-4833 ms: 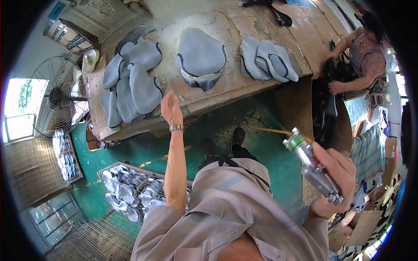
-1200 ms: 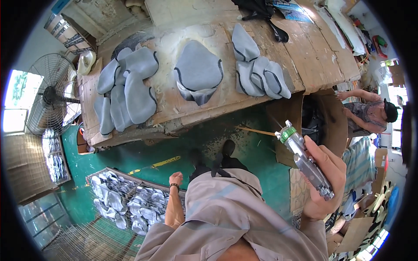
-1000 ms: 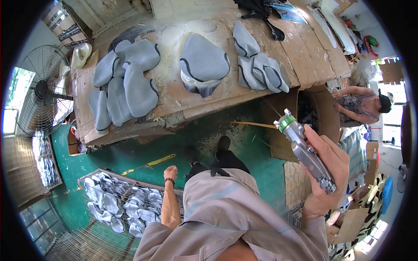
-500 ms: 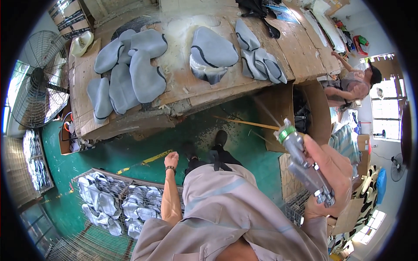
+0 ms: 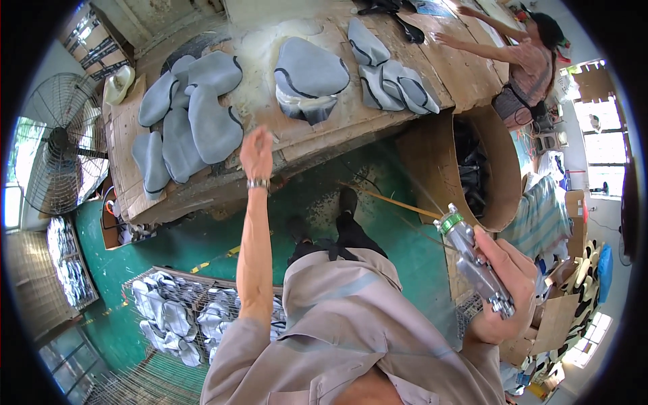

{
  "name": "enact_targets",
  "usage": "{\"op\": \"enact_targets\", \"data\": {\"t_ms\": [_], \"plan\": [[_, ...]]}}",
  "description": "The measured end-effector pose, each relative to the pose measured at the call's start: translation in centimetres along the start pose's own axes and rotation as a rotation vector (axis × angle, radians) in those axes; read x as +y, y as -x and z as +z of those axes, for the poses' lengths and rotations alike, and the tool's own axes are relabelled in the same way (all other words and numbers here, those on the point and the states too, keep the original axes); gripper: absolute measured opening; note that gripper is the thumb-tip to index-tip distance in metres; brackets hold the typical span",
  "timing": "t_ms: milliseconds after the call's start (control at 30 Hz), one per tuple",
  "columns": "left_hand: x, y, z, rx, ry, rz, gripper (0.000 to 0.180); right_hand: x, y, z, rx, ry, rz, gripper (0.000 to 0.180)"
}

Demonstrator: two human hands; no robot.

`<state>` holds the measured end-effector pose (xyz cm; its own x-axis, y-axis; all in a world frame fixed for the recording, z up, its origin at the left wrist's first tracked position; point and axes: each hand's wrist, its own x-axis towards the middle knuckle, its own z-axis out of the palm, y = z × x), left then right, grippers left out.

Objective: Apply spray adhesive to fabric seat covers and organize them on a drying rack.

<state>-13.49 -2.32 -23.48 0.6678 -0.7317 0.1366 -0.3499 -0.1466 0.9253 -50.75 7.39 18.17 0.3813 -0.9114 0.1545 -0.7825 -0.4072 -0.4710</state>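
Note:
In my right hand (image 5: 511,273) is a spray gun (image 5: 472,260) with a green ring, its nozzle end angled up and to the left, away from the worktable. My left hand (image 5: 256,155), a band on its wrist, is over the table's front edge with its fingers curled in and nothing visible in them. Close beside it on the left lie several grey, rounded pieces (image 5: 214,121) with dark edge strips. Further right, a larger grey piece (image 5: 310,66) rests on a pale-crusted block (image 5: 307,108). More grey pieces (image 5: 395,88) overlap to its right.
Cardboard covers the worktable (image 5: 297,145). A large cardboard bin (image 5: 503,175) with dark material stands at its right end; a co-worker (image 5: 530,67) reaches over the table beyond. A wire rack (image 5: 165,314) of grey pieces is at lower left, a big fan (image 5: 59,142) at far left.
My left hand has moved up and forward from beside my body to the table edge. The spray gun has shifted slightly downward. The co-worker now leans over the table with both arms stretched out.

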Motion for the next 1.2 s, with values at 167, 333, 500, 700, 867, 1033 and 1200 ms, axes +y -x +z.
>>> {"op": "enact_targets", "data": {"t_ms": [167,333,500,700,867,1033,1200], "plan": [[6.7,-9.6,6.7,0.010,-0.283,0.364,0.032,6.5,-1.8,-2.8,-0.157,-0.107,-0.229,0.065],[6.7,-14.5,9.7,-0.291,-0.707,0.225,0.043,11.8,-3.2,-3.4,-0.346,-0.280,-0.254,0.073],[5.3,-16.5,9.3,-0.370,-0.772,0.228,0.045,15.6,-4.0,-2.4,-0.246,-0.404,-0.233,0.070],[4.9,-16.4,9.0,-0.366,-0.684,0.159,0.045,20.0,-4.8,-3.1,-0.209,-0.388,-0.191,0.068],[5.1,-15.8,9.2,-0.358,-0.621,0.162,0.045,22.9,-5.1,-3.5,-0.217,-0.433,-0.145,0.076],[5.1,-15.4,9.6,-0.344,-0.593,0.167,0.045,23.8,-6.4,-3.6,-0.086,-0.425,-0.041,0.074],[5.1,-14.3,10.0,-0.286,-0.539,0.118,0.042,23.4,-9.6,-3.5,-0.030,-0.382,-0.128,0.070]]}}
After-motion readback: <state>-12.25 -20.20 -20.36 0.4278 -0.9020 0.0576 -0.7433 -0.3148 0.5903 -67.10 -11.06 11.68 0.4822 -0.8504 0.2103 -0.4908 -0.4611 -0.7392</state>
